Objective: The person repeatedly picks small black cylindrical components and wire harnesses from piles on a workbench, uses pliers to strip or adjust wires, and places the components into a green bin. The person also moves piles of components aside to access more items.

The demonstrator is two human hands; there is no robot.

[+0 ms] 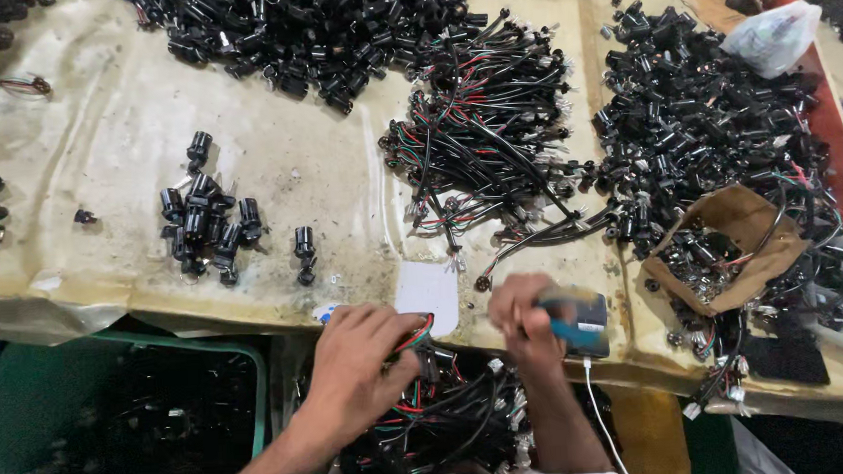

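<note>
From the head view, the left hand (356, 363) is reaching in from below, knuckles up, its grip closed around a bunch of red, green and black wires (416, 334). The right hand (525, 322) is bending at the wrist beside it, its grip closed on a blue tool (577, 323) with a white cable (602, 419) hanging down. Both hands are sitting just past the front edge of the tabletop (276, 167). A small white card (429, 294) is lying between them. More wire bundles (448, 416) are lying under the hands. Open room is showing left of the small pile of black plugs (203, 228). A green bin (145, 410) is sitting below left.
</note>
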